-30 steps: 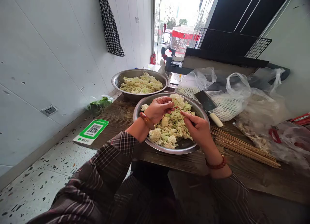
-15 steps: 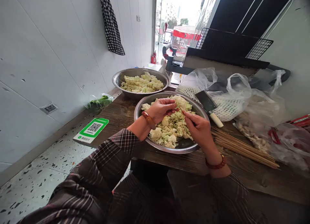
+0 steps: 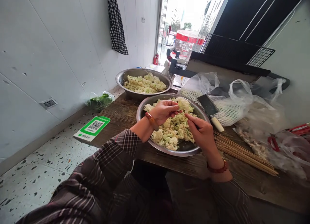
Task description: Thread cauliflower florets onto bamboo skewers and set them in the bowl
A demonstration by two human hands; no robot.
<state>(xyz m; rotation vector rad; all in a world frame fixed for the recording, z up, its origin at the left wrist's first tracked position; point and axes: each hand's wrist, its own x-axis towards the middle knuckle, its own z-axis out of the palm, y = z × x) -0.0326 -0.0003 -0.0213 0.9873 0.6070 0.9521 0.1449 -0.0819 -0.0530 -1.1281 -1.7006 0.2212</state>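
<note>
My left hand is closed on a cauliflower piece above the near metal bowl. Beside it on the right, my right hand has its thumb and fingers pinched together over the same bowl. A thin skewer seems to lie in that pinch, mostly hidden by the fingers. Cut cauliflower fills much of the near bowl. Behind stands a second metal bowl holding cauliflower with skewers through it.
Bamboo skewers lie right of the near bowl, by a cleaver. Plastic bags crowd the right side. A green QR card sits at the table's left edge. Bagged greens are beyond it.
The whole view has shifted slightly. Both hands remain over the near bowl, and the gap between their fingertips looks a little different, with less of the skewer showing.
</note>
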